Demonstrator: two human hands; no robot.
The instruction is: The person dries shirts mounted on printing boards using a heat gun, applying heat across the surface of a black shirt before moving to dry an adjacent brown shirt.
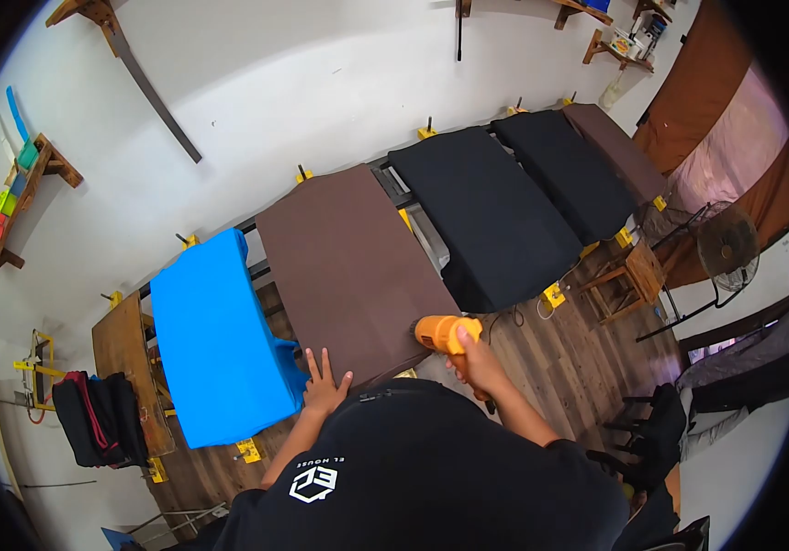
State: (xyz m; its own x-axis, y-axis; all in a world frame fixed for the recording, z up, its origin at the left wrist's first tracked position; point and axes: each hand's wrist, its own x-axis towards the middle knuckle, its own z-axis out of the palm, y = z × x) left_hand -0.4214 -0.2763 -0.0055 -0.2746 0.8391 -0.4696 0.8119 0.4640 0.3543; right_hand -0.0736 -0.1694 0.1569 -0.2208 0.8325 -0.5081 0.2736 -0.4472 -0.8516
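While the right hand (476,362) is closed round the grip of an orange heat gun (447,333), the left hand (324,391) rests with fingers spread apart on the near edge of the brown cloth (358,266), which stretches away ahead of both hands. It looks laid out, as do the blue cloth (206,340) left of them and the black cloth (491,216) to their right, though whether the heating is complete anywhere is hard to tell.
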